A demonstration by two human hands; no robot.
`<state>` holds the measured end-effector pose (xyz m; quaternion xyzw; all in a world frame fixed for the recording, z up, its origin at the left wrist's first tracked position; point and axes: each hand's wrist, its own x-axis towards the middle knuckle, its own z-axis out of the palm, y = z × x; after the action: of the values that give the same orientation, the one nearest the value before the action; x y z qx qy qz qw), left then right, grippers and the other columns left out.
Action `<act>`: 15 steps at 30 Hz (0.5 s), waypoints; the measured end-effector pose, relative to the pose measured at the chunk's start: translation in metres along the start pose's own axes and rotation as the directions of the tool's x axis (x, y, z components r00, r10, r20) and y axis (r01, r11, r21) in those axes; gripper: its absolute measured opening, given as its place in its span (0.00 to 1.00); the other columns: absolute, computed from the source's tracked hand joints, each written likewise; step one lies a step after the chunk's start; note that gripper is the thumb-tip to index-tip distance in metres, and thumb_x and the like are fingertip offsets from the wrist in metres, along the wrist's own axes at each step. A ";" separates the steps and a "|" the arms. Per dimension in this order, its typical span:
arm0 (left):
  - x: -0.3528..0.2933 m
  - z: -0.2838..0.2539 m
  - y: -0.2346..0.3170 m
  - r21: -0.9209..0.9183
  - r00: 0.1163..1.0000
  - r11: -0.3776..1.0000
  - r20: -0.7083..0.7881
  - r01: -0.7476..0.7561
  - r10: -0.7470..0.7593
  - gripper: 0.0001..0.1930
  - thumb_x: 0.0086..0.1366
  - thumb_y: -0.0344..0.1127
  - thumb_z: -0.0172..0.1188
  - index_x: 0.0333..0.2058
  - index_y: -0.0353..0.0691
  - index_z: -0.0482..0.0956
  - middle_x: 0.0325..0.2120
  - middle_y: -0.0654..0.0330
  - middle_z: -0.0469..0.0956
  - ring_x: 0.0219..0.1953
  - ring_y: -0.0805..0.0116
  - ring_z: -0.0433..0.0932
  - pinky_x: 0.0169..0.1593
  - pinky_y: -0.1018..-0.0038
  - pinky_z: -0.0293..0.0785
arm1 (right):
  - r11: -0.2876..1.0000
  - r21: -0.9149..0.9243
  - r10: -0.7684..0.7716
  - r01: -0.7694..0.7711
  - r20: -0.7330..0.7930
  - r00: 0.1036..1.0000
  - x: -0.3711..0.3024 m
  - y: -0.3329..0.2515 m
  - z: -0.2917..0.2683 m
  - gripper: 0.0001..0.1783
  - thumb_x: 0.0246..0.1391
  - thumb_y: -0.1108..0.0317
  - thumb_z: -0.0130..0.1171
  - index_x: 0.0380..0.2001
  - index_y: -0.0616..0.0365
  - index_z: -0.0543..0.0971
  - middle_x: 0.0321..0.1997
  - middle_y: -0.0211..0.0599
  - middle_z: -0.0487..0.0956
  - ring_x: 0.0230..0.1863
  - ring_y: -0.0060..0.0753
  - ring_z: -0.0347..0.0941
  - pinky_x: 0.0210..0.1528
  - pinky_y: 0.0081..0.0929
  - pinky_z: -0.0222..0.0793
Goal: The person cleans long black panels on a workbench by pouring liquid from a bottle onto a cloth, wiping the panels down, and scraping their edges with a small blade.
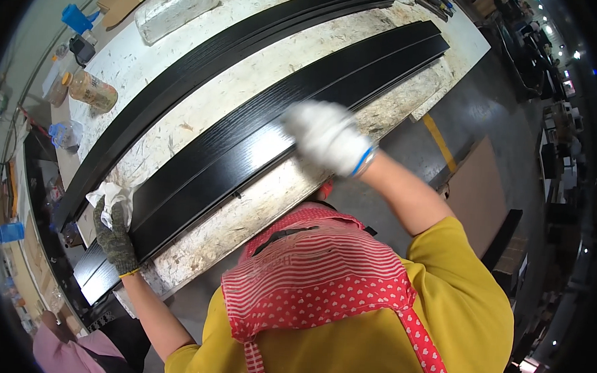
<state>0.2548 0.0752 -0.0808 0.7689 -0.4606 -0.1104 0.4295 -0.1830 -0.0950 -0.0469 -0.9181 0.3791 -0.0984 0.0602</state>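
Note:
A long black board (pixel 241 123) with a wood-grain sheen and a lengthwise groove lies slantwise across the bench in front of me. My left hand (pixel 115 236), in a dark grey-green glove with a yellow cuff, is at the board's near left end. Its fingers are closed on a crumpled white cloth (pixel 124 197). My right hand (pixel 331 137), in a white glove with a blue cuff, is over the board's near edge around its middle. Motion blurs the right fingers, so whether they hold anything does not show.
More long black boards (pixel 204 53) lie stacked beyond. A wrapped white package (pixel 176 10), a jar with an orange lid (pixel 91 91) and a blue object (pixel 76 18) sit at the far left. Hand tools (pixel 433 3) lie at the far end of the stained white bench (pixel 204 246). Another person (pixel 77 354) is at lower left.

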 end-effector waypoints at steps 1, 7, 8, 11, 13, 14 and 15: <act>-0.002 -0.003 -0.003 0.045 1.000 0.999 -0.014 -0.013 0.014 0.23 0.65 0.42 0.59 0.54 0.33 0.72 0.51 0.50 0.75 0.53 0.58 0.72 0.58 0.67 0.64 | 0.994 -0.032 0.104 -0.107 -0.081 0.991 -0.003 0.030 -0.007 0.08 0.55 0.65 0.53 0.32 0.56 0.78 0.30 0.51 0.79 0.34 0.46 0.78 0.37 0.42 0.75; 0.000 0.001 -0.006 -0.011 0.998 0.999 -0.031 0.050 -0.051 0.25 0.65 0.44 0.60 0.55 0.35 0.71 0.52 0.49 0.74 0.54 0.58 0.71 0.59 0.66 0.64 | 0.982 -0.174 0.047 -0.072 -0.145 0.988 -0.004 0.065 -0.017 0.07 0.53 0.65 0.53 0.28 0.55 0.78 0.29 0.48 0.79 0.33 0.44 0.78 0.37 0.42 0.75; 0.000 0.003 -0.003 -0.007 0.998 0.999 -0.029 0.050 -0.050 0.26 0.64 0.45 0.60 0.56 0.36 0.71 0.53 0.50 0.73 0.55 0.60 0.70 0.60 0.67 0.63 | 0.983 -0.158 -0.134 0.094 -0.270 0.953 -0.002 0.027 -0.007 0.06 0.48 0.67 0.53 0.26 0.54 0.78 0.28 0.46 0.79 0.33 0.43 0.78 0.37 0.41 0.74; 0.000 -0.002 -0.021 -0.004 0.999 0.999 -0.038 0.035 -0.035 0.26 0.66 0.43 0.59 0.58 0.36 0.69 0.55 0.51 0.71 0.57 0.61 0.68 0.62 0.67 0.61 | 0.981 0.087 0.168 -0.174 0.068 0.983 0.009 0.017 -0.015 0.09 0.53 0.63 0.53 0.29 0.53 0.80 0.30 0.45 0.80 0.35 0.46 0.79 0.40 0.40 0.75; -0.004 -0.006 -0.013 -0.001 0.998 1.000 -0.055 -0.025 0.025 0.25 0.67 0.39 0.58 0.60 0.35 0.66 0.58 0.52 0.70 0.60 0.61 0.66 0.64 0.67 0.59 | 0.903 0.031 0.429 -0.428 -0.018 0.903 0.001 0.077 -0.025 0.12 0.55 0.59 0.53 0.28 0.53 0.82 0.27 0.48 0.81 0.32 0.48 0.80 0.36 0.42 0.76; -0.003 -0.005 -0.016 -0.002 0.987 0.998 -0.151 -0.057 0.056 0.27 0.67 0.39 0.57 0.61 0.33 0.65 0.59 0.52 0.68 0.62 0.61 0.64 0.65 0.66 0.57 | 0.788 0.030 0.616 -0.615 -0.067 0.785 -0.014 0.129 -0.044 0.14 0.56 0.58 0.52 0.28 0.53 0.82 0.26 0.48 0.81 0.31 0.48 0.80 0.35 0.43 0.76; 0.004 0.001 -0.007 0.022 0.973 0.989 -0.179 -0.146 0.148 0.27 0.67 0.39 0.57 0.61 0.32 0.65 0.60 0.52 0.68 0.62 0.61 0.64 0.65 0.66 0.57 | 0.677 -0.027 0.703 -0.736 -0.275 0.656 -0.043 0.194 -0.050 0.16 0.58 0.56 0.52 0.27 0.54 0.82 0.25 0.48 0.80 0.30 0.48 0.80 0.31 0.43 0.76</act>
<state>0.2607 0.0732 -0.0858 0.7414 -0.4759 -0.0061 0.4731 -0.3566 -0.2036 -0.0400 -0.6751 0.7218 -0.1516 -0.0149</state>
